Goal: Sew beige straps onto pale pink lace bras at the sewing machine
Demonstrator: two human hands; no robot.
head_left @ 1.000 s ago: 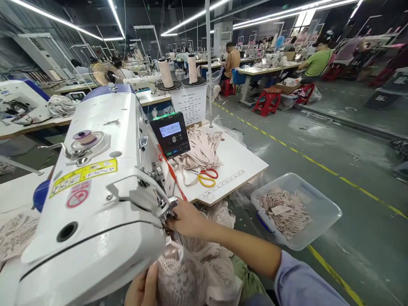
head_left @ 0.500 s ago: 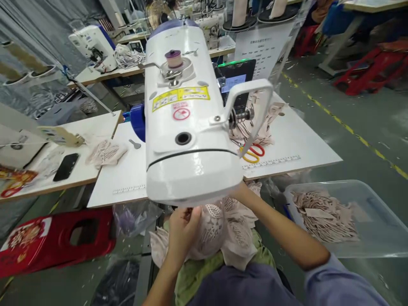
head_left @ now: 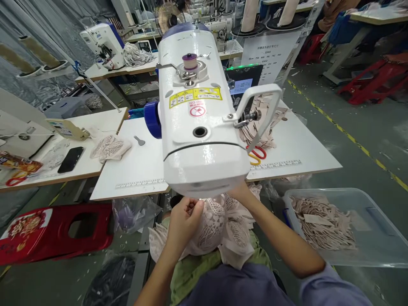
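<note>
A white sewing machine (head_left: pixel 204 170) fills the middle of the view, its head hiding the needle area. Below it a pale pink lace bra (head_left: pixel 208 225) lies over my lap, its moulded cup facing up and loose parts spreading to both sides. My left hand (head_left: pixel 186 216) pinches the upper left edge of the cup, thumb and fingers closed. My right hand (head_left: pixel 241 192) reaches under the right side of the machine head beside the fabric; its fingers are hidden behind the machine.
Scissors with red and yellow handles (head_left: pixel 257 155) lie by pink fabric pieces on the white table (head_left: pixel 306 146). At right stands a clear bin (head_left: pixel 376 229) of pale straps. A red stool (head_left: pixel 57 246) is at left; a phone (head_left: pixel 70 160) rests on the neighbouring table.
The whole view has shifted slightly, moving the machine up and to the right in the picture. My left hand keeps its pinch on the bra, and my right hand stays beneath the machine head.
</note>
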